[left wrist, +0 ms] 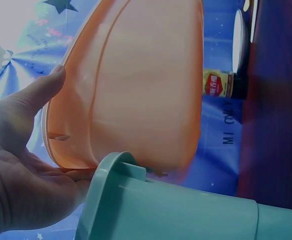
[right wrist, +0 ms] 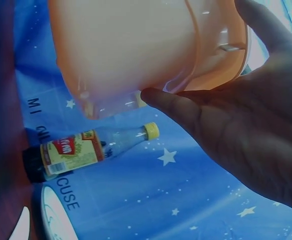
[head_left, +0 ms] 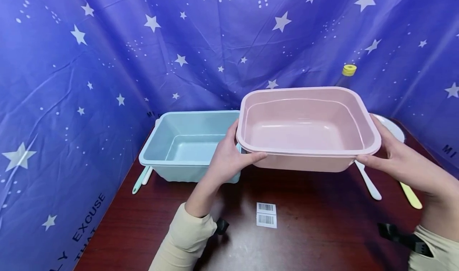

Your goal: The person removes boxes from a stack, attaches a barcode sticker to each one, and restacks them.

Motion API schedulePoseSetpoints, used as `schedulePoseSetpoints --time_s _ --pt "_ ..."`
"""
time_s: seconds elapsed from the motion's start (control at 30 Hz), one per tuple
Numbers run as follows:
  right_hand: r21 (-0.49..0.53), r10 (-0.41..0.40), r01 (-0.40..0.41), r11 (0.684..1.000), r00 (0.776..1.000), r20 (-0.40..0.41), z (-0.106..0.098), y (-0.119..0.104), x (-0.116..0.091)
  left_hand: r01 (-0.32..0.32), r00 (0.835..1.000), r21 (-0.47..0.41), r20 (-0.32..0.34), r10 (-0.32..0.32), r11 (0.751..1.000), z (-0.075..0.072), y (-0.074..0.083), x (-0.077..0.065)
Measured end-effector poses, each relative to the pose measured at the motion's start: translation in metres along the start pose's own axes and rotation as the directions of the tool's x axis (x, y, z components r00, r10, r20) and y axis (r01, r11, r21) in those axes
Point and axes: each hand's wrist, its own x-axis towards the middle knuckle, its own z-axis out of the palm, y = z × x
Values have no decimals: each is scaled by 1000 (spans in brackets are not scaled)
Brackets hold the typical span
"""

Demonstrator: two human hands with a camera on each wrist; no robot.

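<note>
Starry curtain [head_left: 222,32] — left hand [head_left: 226,157], right hand [head_left: 401,159] gripping pink basin [head_left: 297,137], teal basin [head_left: 186,173] beside

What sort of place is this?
Hard to be certain, but probably a screened-off tabletop set-up: a starry curtain hangs on three sides of a table, where a bottle stands.

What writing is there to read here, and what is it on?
"EXCUSE": starry curtain, left side, head view.
"THAT": same curtain, beside "EXCUSE".
"LY": same curtain, near the bottom left edge.
"MI": same curtain, far right.
"MI ONLY": curtain, left wrist view, creased.
Too blurred: the bottle label.
Too small: any print on the barcode sticker.
</note>
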Motion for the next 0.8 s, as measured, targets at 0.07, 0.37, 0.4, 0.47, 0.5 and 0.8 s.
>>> schedulePoseSetpoints --time_s 0.07,0.37,0.4,0.47,0.5,0.8 --pt "14 -8 8 1000 1000 10 2 0 2 7 1000 7 -3 -7 1000 -2 -1 0" --pt "-18 38 -37 999 998 54 3 11 6 15 1000 67 11 -16 998 -1 -7 1" --pt "-29 52 -50 998 996 68 3 11 6 15 1000 74 11 -15 997 0 -7 1" --pt "-42 83 -80 996 992 97 3 13 5 17 1000 96 15 -18 995 1 -8 1" --pt "-53 86 -81 995 990 111 2 13 5 18 1000 105 19 -20 994 2 -8 1" --pt "-62 190 -181 982 962 198 -2 25 4 12 997 300 68 -34 954 9 -7 0"
